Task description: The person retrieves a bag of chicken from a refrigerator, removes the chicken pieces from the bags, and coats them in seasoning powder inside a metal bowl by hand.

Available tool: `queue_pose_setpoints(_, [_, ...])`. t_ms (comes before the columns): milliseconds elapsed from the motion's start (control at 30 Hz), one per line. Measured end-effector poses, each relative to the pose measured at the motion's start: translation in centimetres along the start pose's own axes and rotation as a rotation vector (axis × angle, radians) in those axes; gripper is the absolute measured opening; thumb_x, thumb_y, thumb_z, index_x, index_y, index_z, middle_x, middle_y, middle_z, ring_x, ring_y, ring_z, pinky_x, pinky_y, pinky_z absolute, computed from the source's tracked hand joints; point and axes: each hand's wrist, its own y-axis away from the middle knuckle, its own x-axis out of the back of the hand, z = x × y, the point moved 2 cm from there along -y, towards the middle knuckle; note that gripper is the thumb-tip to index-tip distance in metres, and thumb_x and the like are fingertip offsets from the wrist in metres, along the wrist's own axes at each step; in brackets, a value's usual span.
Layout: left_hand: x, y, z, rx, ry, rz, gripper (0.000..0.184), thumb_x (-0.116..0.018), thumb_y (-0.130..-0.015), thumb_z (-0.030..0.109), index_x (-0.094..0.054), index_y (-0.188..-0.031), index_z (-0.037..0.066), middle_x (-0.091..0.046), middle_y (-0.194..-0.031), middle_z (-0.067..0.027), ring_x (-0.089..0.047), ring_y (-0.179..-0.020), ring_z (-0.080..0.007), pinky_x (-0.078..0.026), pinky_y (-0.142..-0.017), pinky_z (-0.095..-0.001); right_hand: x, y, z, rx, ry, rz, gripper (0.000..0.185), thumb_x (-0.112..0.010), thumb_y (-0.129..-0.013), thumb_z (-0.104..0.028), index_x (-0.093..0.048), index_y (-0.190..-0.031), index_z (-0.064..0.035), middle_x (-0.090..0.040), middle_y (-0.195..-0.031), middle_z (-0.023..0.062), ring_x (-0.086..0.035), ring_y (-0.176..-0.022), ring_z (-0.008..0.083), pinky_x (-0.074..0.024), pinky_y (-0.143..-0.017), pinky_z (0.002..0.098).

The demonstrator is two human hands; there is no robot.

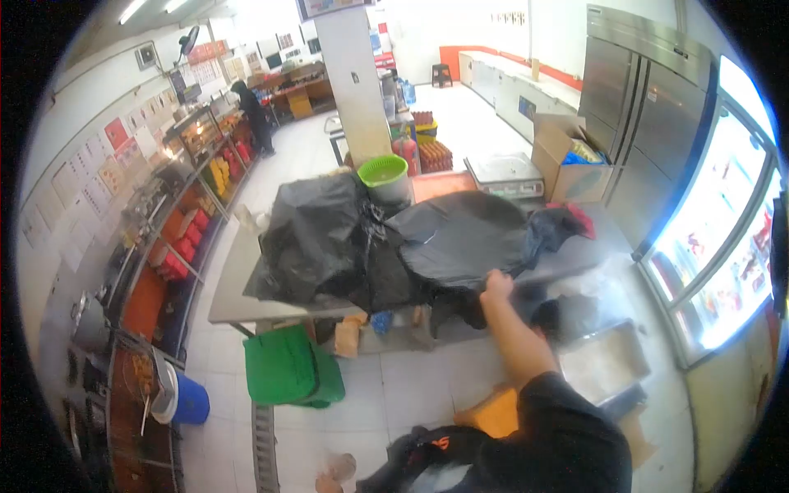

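Note:
On the metal table (234, 283), black plastic sheeting or bags lie draped over bulky things that stay hidden. One black plastic cover (460, 238) is stretched over something wide and rounded. My right hand (496, 287) reaches forward and is closed on the near edge of this cover. Another black plastic cover (316, 238) lies crumpled to its left. Low at the bottom edge, away from the table, is my left hand (330, 481), smeared by motion and partly cut off. Whether its fingers hold anything is not clear.
A green bin (283, 366) stands at the table's front left. Behind the covers are a green basket (383, 170), a scale (505, 174) and a cardboard box (567, 160). A metal tray (604, 361) sits low right. A person (253, 119) stands far left.

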Motion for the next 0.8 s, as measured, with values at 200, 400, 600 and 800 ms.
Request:
queue_pose_setpoints(200, [3.9,-3.1,7.1,-0.081,0.206,-0.083,0.047,-0.042,-0.096,0.04,-0.071,-0.093,0.003,-0.071,-0.089,-0.0161,-0.066,-0.081,-0.026,-0.05,-0.076,-0.0395,-7.8,0.0,7.4,0.116,0.469,-0.036,0.035,-0.059,-0.088,-0.023,-0.06,-0.106,0.0071,-0.063,-0.107,0.024,-0.062,-0.098,0.0356,-0.0481,-0.085,0.0421])
queue_pose_setpoints(400, [2.9,-10.5,14.1,-0.255,0.198,-0.072,0.047,-0.041,-0.097,0.041,-0.066,-0.09,0.002,-0.066,-0.084,-0.0139,-0.061,-0.077,-0.0248,-0.048,-0.07,-0.0381,-4.1,3.7,1.5,0.811,1.186,-0.305,0.024,-0.045,-0.093,-0.017,-0.063,-0.099,-0.0027,-0.062,-0.086,0.0212,-0.061,-0.079,0.0372,-0.0482,-0.066,0.0461])
queue_pose_setpoints(600, [2.4,-15.5,18.2,-0.39,0.219,-0.105,0.049,-0.041,-0.098,0.043,-0.061,-0.086,0.0,-0.06,-0.08,-0.0117,-0.056,-0.072,-0.0236,-0.045,-0.065,-0.0367,18.5,4.3,-14.0,0.595,0.795,0.552,0.034,-0.054,-0.091,-0.029,-0.061,-0.08,0.0029,-0.062,-0.085,0.0268,-0.059,-0.08,0.0445,-0.0462,-0.07,0.0497])
queue_pose_setpoints(800, [1.8,-16.4,26.7,-0.522,0.317,0.054,0.051,-0.04,-0.098,0.045,-0.056,-0.083,-0.001,-0.055,-0.076,-0.0095,-0.051,-0.067,-0.0225,-0.043,-0.059,-0.0353,48.4,-0.6,-9.2,0.248,1.355,0.871,0.046,-0.044,-0.094,-0.041,-0.066,-0.096,-0.0004,-0.066,-0.099,0.0257,-0.062,-0.096,0.0432,-0.0482,-0.083,0.0504])
